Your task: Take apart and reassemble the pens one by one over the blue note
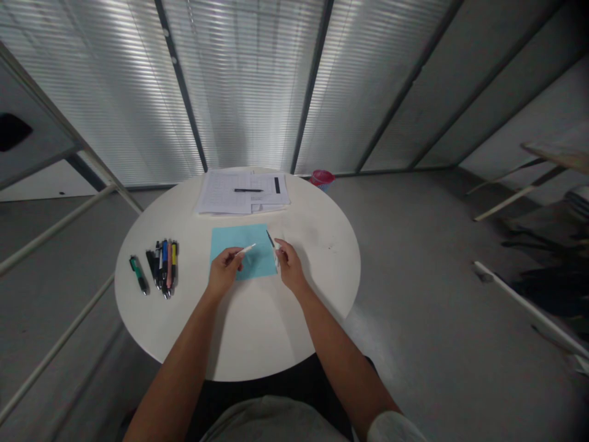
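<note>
The left hand [224, 271] grasps a white pen [246, 248], the right hand [289, 265] a dark-tipped pen [271, 240], both over blue paper [225, 240] on the desk [248, 337].

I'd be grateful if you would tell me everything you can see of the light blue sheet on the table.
The light blue sheet is a plain, matte piece of paper, roughly square and turned slightly askew. It lies flat on the round white table, just below the printed papers, with no marks visible. The left hand covers its lower left corner, and the right hand is beside its right edge. Whether either hand touches it cannot be told.
</note>
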{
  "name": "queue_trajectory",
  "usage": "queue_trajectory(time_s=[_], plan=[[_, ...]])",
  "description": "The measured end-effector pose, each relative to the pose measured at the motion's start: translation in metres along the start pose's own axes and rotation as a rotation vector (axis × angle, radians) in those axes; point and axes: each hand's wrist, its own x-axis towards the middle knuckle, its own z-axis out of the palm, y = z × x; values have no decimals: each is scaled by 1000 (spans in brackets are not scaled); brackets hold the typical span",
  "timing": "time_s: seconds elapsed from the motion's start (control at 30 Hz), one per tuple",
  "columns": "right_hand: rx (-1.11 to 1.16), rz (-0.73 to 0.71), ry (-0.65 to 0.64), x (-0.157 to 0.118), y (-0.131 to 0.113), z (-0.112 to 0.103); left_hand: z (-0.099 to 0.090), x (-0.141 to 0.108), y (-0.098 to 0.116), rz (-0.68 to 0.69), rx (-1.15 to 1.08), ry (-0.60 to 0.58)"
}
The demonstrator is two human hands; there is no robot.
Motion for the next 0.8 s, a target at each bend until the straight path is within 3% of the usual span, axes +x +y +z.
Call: queue_trajectory(time_s=[0.23, 0.47, 0.6, 0.8], plan=[[-118, -93, -117, -1, -1, 0, 5, -1, 2, -32, 43, -29], [-84, -120, -134, 2, 8, -3, 5, -1, 1, -30, 58, -46], [-33, -70, -131, 4, 4, -5, 6, 0, 2, -47, 63, -37], [227, 125, 13, 3, -2, -5, 5, 0, -1, -37, 71, -57]])
